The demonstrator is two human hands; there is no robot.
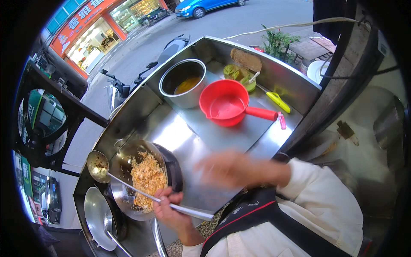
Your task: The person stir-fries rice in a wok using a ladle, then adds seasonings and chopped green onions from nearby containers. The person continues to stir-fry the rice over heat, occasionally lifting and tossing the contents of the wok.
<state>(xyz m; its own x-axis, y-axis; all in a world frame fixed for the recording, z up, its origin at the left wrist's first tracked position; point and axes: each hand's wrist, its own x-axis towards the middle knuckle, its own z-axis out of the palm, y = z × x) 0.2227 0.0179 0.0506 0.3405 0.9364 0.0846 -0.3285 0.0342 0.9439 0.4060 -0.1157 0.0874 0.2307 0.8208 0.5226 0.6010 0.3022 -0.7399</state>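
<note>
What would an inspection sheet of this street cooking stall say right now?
Surface: steel counter, shiny, bare in the middle.
Job's things: wok holding fried rice; long ladle resting across it.
Clutter: red scoop, steel pot with yellow liquid, green cups, yellow-handled tool, second ladle lower left.
Grippers: left hand grips the ladle handle; right hand blurred above the counter, its grip cannot be told.
Cables: pale hose running above the back wall.
Surroundings: street, scooter, blue car, shopfront.
</note>
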